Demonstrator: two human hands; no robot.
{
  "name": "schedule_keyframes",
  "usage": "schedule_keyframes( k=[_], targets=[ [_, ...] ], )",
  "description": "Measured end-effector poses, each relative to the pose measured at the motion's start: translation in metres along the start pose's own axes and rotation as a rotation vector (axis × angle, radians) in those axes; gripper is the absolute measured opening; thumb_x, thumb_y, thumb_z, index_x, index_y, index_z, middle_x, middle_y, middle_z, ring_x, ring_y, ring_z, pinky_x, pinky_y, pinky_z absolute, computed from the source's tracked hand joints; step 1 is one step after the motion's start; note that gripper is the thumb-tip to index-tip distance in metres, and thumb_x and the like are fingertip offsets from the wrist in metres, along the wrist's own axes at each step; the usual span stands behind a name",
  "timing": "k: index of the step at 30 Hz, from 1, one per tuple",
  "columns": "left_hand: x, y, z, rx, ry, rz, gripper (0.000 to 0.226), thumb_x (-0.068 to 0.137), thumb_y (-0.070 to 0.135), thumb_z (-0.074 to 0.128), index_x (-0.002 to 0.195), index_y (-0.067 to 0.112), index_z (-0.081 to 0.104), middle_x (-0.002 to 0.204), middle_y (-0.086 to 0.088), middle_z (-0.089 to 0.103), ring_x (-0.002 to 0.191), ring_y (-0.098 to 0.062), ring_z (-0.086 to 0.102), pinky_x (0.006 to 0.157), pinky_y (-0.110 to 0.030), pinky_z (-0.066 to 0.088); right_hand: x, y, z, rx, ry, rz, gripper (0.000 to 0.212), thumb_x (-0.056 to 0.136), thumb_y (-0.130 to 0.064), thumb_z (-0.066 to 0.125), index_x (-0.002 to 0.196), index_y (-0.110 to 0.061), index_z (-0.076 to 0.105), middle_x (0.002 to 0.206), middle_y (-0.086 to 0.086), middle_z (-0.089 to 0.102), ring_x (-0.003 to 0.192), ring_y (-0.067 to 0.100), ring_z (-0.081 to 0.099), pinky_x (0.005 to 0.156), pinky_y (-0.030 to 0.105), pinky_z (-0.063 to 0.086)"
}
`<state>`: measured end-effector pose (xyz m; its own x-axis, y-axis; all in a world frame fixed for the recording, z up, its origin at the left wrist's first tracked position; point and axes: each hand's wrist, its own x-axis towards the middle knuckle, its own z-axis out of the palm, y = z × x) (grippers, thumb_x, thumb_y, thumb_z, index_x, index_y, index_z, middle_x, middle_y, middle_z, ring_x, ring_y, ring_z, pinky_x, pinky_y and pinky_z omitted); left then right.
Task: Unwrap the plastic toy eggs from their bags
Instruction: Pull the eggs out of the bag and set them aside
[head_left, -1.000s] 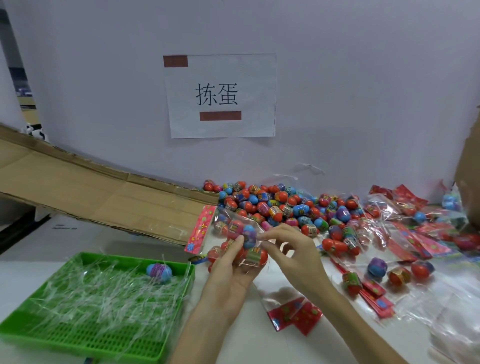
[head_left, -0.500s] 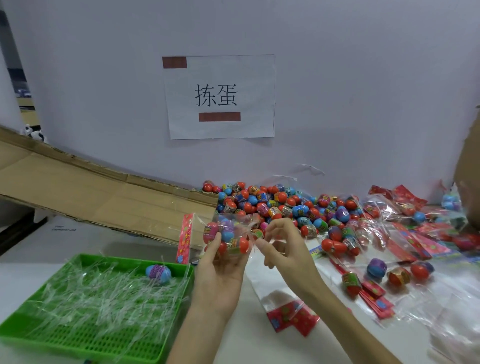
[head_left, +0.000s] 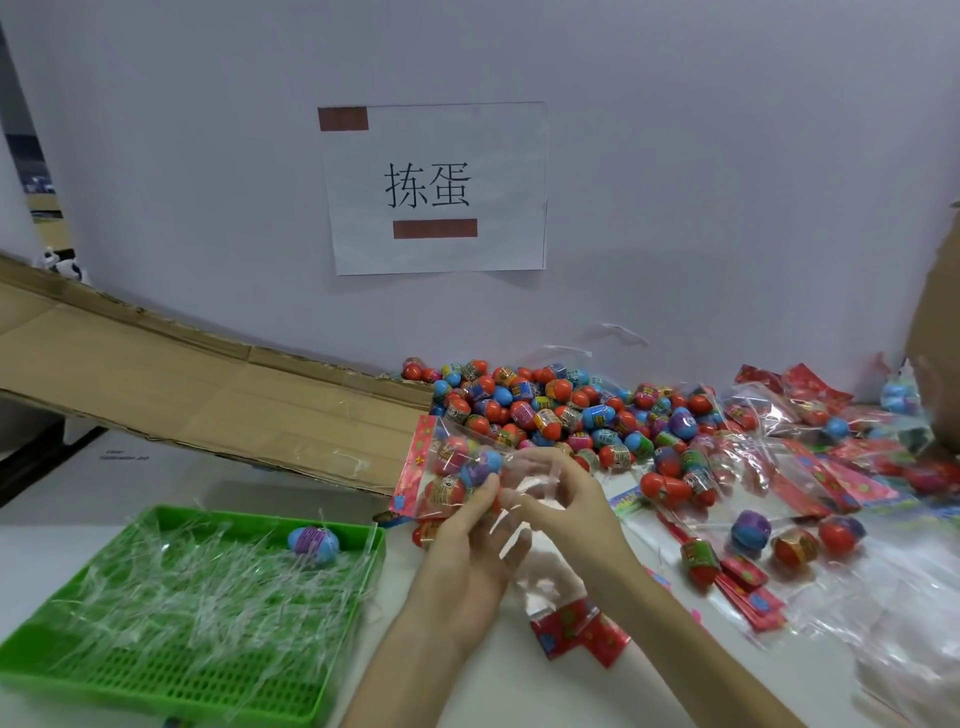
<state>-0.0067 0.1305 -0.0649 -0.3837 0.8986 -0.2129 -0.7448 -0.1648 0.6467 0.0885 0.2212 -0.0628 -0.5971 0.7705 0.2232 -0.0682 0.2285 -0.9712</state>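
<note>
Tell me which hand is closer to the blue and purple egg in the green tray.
Left. The left hand, gripping the bag of eggs, is just right of the green tray holding the egg. The right hand pinches the same bag farther right.

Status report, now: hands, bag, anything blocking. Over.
Left hand holds bag of eggs from below. Right hand pinches its clear plastic. Bag not emptied yet. Loose egg pile behind hands, not blocking.

clear bag (head_left: 441, 467) with red header strip, raised, header edge near vertical, several eggs (head_left: 448, 491) inside; loose red and blue eggs (head_left: 550, 410) heaped just behind it.
</note>
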Motion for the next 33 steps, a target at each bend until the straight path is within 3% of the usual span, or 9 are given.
schedule_keyframes(
  k=[5,9,13,17,21,25,28,30,33],
  targets=[
    [0.001,-0.001,-0.001,-0.014,-0.077,-0.020,0.016,0.081,0.014,0.072,0.091,0.007,0.082,0.089,-0.008,0.074,0.077,-0.014,0.073,0.069,-0.025,0.060,0.004,-0.005,-0.010,0.013,-0.025,-0.001,0.037,0.079,-0.010,0.086,0.098,-0.039,0.074,0.096,-0.011,0.075,0.095,0.009,0.070,0.078,0.023,0.056],
    [0.001,-0.001,-0.005,0.040,-0.123,-0.049,0.019,0.084,0.021,0.068,0.091,0.011,0.083,0.104,-0.010,0.077,0.090,-0.016,0.076,0.077,-0.029,0.061,0.006,-0.007,-0.014,0.037,-0.107,0.075,0.029,0.082,-0.010,0.084,0.107,-0.022,0.075,0.101,0.004,0.077,0.099,0.026,0.073,0.092,0.040,0.058],
    [0.003,0.000,-0.005,0.052,-0.100,-0.068,0.025,0.086,0.028,0.067,0.095,0.010,0.083,0.121,-0.010,0.074,0.097,-0.017,0.073,0.085,-0.033,0.055,0.004,-0.005,-0.011,0.058,-0.139,0.027,0.027,0.083,-0.011,0.083,0.109,-0.014,0.076,0.107,0.004,0.077,0.107,0.023,0.071,0.095,0.033,0.055],
    [0.002,-0.002,-0.001,0.056,-0.111,-0.086,0.034,0.086,0.037,0.067,0.106,0.012,0.081,0.122,-0.012,0.072,0.102,-0.020,0.071,0.086,-0.034,0.052,0.005,-0.004,-0.009,0.050,0.009,-0.016,0.011,0.089,-0.012,0.077,0.087,-0.022,0.080,0.093,-0.001,0.078,0.091,0.015,0.072,0.078,0.020,0.054],
    [0.000,-0.006,0.001,0.132,-0.116,-0.117,0.036,0.082,0.036,0.070,0.107,0.013,0.081,0.126,-0.014,0.071,0.109,-0.024,0.072,0.090,-0.037,0.053,0.011,-0.015,-0.026,0.174,0.063,0.023,0.009,0.095,-0.015,0.070,0.092,-0.010,0.078,0.092,0.007,0.078,0.083,0.023,0.075,0.069,0.025,0.058],
    [0.005,-0.011,0.001,0.236,-0.046,-0.034,0.074,0.078,0.019,0.081,0.142,0.007,0.047,0.122,-0.020,0.072,0.109,-0.034,0.073,0.081,-0.040,0.061,0.019,-0.021,-0.045,0.214,0.129,0.137,0.009,0.092,-0.013,0.071,0.095,-0.007,0.076,0.089,0.010,0.078,0.080,0.022,0.077,0.062,0.027,0.058],
    [0.007,-0.013,-0.001,0.328,0.032,0.109,0.110,0.058,0.016,0.099,0.143,0.029,0.032,0.132,-0.015,0.065,0.106,-0.034,0.074,0.078,-0.040,0.062,0.022,-0.024,-0.055,0.246,0.180,0.222,0.010,0.092,-0.008,0.069,0.098,-0.006,0.076,0.091,0.013,0.078,0.078,0.027,0.076,0.058,0.032,0.059],
    [0.008,-0.012,-0.002,0.458,0.090,0.239,0.122,0.055,0.025,0.102,0.147,0.043,0.023,0.143,-0.001,0.054,0.119,-0.026,0.067,0.087,-0.039,0.058,0.024,-0.024,-0.063,0.209,0.200,0.249,0.011,0.091,-0.012,0.071,0.097,-0.006,0.077,0.092,0.014,0.077,0.075,0.027,0.073,0.057,0.032,0.058],
    [0.009,-0.008,-0.005,0.700,0.148,0.428,0.125,0.056,0.050,0.097,0.154,0.045,0.019,0.150,0.017,0.035,0.138,-0.011,0.039,0.107,-0.036,0.037,0.025,-0.023,-0.073,0.139,0.140,0.274,0.014,0.093,-0.014,0.069,0.095,-0.002,0.076,0.096,0.019,0.075,0.069,0.025,0.071,0.054,0.030,0.056]
  ],
)
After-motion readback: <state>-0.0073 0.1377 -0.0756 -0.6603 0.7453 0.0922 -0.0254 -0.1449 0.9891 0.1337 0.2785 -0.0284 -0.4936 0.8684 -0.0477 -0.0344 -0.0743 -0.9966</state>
